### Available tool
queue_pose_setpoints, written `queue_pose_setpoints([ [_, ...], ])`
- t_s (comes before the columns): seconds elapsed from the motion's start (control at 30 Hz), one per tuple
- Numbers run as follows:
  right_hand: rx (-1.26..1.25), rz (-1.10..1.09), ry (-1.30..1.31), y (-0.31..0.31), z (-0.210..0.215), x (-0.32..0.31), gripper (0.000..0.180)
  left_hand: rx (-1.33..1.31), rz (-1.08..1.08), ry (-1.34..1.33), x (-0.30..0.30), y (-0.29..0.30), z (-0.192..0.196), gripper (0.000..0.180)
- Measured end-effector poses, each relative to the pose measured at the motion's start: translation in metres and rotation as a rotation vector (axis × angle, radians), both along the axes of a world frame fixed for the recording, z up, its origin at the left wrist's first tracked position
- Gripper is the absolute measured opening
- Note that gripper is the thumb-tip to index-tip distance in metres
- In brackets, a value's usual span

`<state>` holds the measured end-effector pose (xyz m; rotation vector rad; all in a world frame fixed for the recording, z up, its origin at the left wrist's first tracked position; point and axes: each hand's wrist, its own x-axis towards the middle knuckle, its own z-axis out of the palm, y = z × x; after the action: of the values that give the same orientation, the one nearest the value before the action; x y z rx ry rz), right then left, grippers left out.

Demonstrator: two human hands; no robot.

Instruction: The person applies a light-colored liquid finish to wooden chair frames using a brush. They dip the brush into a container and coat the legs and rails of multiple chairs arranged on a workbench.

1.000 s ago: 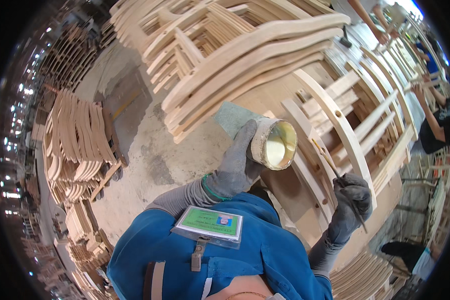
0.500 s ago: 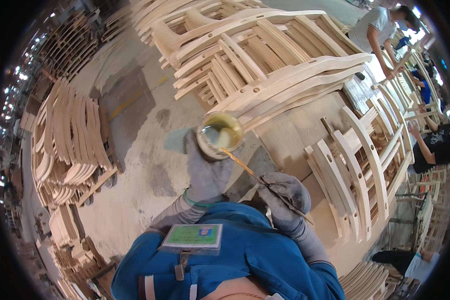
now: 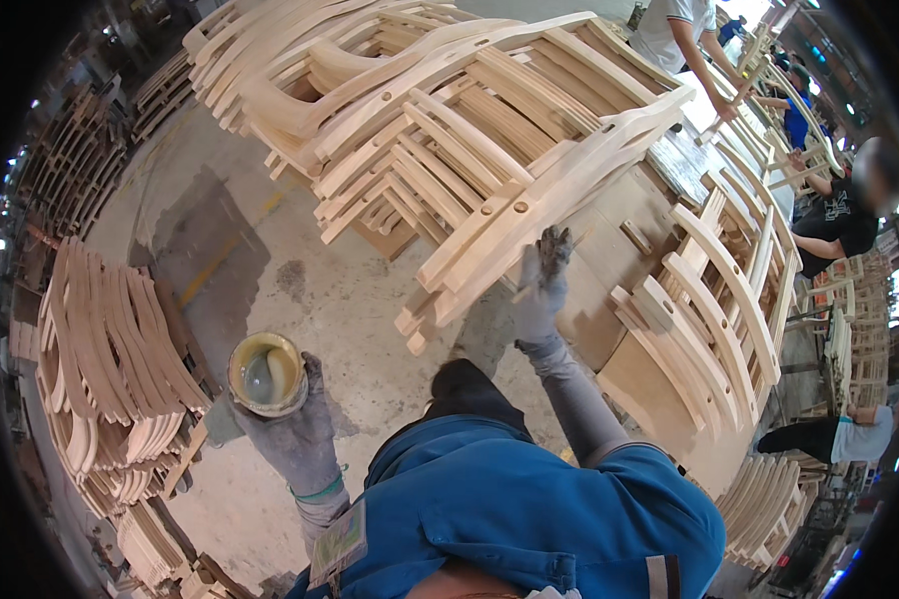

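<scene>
My left hand, in a grey glove, grips a round open pot at the lower left. Creamy, glue-like stuff lies inside it and coats its wall. My right hand, its glove dark at the fingers, is raised beside the ends of the curved wooden rails. A thin wooden stick shows at these fingers, mostly hidden and blurred. Whether hand or stick touches the rails, I cannot tell.
Slatted wooden frames are piled ahead on a board-topped table. More curved frames stand at the right. Bundled curved slats rise from the floor at left. A person in a white shirt works at the far right.
My left hand has carried the pot left, away from my middle. My right hand has gone forward to the rail ends, and the stick has left the pot. The view has shifted.
</scene>
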<state>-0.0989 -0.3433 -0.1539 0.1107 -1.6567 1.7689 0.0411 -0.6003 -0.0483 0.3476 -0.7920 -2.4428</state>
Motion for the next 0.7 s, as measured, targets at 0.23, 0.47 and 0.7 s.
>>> queue_pose_setpoints([
  [0.23, 0.074, -0.225, -0.356, -0.043, -0.023, -0.049, 0.104, -0.842, 0.046, -0.160, -0.051, -0.036, -0.016, 0.045],
  [0.47, 0.086, -0.282, -0.388, -0.032, -0.034, -0.056, 0.102, -1.482, 0.218, -0.407, -0.148, -0.044, 0.008, 0.050],
  [0.7, -0.018, -0.257, -0.524, 0.044, 0.005, -0.064, 0.092, -0.883, -0.028, -0.141, -0.217, -0.045, 0.004, 0.065],
])
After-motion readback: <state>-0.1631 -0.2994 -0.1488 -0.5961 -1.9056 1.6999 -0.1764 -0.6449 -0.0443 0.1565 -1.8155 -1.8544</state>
